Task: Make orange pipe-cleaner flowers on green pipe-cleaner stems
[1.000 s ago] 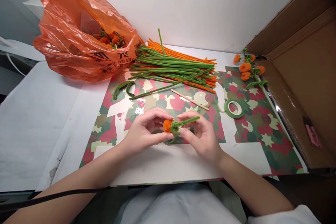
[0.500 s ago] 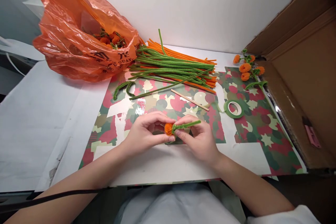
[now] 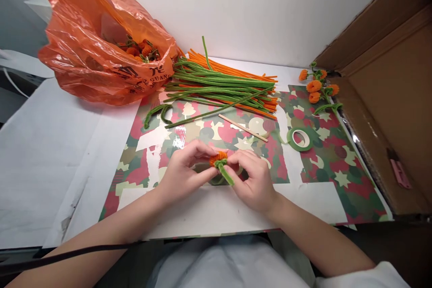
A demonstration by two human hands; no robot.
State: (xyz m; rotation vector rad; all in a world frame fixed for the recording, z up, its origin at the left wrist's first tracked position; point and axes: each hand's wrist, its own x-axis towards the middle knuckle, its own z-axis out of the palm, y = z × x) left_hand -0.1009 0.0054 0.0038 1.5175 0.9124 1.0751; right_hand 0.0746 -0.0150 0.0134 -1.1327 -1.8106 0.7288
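Your left hand (image 3: 184, 171) and right hand (image 3: 253, 177) meet low over the patterned mat (image 3: 324, 162), fingertips of both clamped on the small orange flower (image 3: 218, 158), whose green stem (image 3: 225, 174) slants toward you, nearer your right fingers.

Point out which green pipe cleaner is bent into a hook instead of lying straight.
The curled green stem lying alone on the patterned paper, left of the straight green bundle and just below the orange bag.
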